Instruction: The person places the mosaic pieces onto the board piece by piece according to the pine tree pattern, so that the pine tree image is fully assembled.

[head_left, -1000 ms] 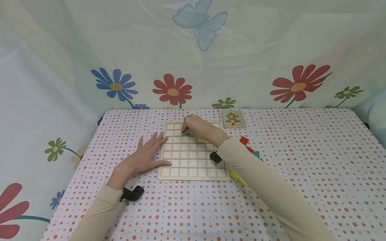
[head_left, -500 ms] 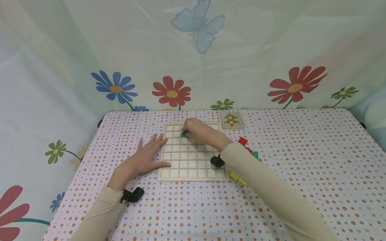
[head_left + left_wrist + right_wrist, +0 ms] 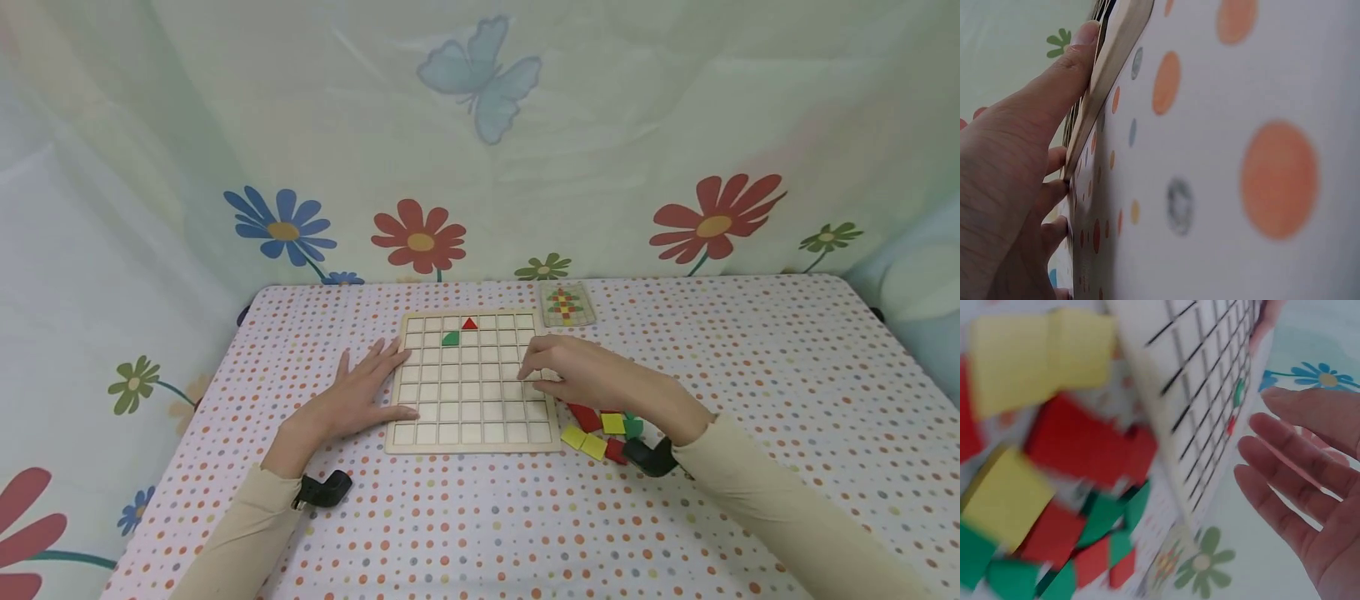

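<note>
A square wooden grid board [image 3: 459, 392] lies on the table. In its upper rows sit a red triangle [image 3: 469, 324] and a green quarter-round piece [image 3: 451, 338], diagonally beside each other. My left hand [image 3: 358, 392] rests on the board's left edge with fingers spread, the thumb on the rim in the left wrist view. Over the board's right edge hovers my right hand [image 3: 581, 368], fingers relaxed and apart, holding nothing. Below and beside it lies a pile of loose pieces: yellow squares [image 3: 594, 447], red pieces [image 3: 1079, 440] and green pieces [image 3: 1100, 515].
Behind the board's top right corner lies a pattern card [image 3: 566, 304] with a tree design. A dotted cloth [image 3: 465, 525] covers the table. A flower-printed curtain [image 3: 600, 167] hangs along the back and left.
My right hand has let go of the green piece, leaving it on the board, and moved right and nearer to the board's right edge. The left hand has stayed in place.
</note>
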`<state>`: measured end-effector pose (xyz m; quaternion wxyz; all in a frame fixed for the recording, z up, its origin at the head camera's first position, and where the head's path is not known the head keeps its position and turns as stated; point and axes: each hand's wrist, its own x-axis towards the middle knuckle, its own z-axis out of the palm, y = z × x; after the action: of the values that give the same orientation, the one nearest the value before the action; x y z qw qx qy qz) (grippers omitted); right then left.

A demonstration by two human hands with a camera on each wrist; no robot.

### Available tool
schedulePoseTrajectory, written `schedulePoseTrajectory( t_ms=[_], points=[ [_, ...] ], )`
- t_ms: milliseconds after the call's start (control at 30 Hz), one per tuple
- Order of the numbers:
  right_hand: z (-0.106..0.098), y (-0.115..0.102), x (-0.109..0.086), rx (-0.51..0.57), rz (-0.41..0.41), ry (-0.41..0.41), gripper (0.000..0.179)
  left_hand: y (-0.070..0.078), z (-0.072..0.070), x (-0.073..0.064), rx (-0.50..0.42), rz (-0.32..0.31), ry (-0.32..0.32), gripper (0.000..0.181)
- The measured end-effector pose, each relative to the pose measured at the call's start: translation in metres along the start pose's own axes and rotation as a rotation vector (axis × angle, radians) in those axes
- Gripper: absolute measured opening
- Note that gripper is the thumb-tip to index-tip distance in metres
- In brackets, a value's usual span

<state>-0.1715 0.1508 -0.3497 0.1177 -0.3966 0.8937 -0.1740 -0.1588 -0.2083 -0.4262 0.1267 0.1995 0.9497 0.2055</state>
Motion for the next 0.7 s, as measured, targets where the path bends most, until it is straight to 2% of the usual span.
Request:
schedulePoseTrajectory(
  t_ms=[133, 333, 500, 700],
  points=[
    [-0.001, 0.02, -0.019, -0.025, 0.038, 0.019, 0.016, -0.003, 0.001, 0.0, 0.002, -0.006, 0.001, 0.1],
    [-0.006, 0.057, -0.035, -0.008, 0.155, 0.069, 0.017, -0.005, 0.002, 0.0, 0.008, -0.011, -0.007, 0.1],
    [0.0, 0.081, -0.035, 0.06, 0.178, 0.118, 0.016, -0.005, 0.001, -0.002, 0.006, -0.009, -0.006, 0.099],
    [0.004, 0.092, -0.026, 0.048, 0.232, 0.13, 0.016, -0.003, 0.002, -0.001, 0.001, 0.0, -0.002, 0.1]
  ],
)
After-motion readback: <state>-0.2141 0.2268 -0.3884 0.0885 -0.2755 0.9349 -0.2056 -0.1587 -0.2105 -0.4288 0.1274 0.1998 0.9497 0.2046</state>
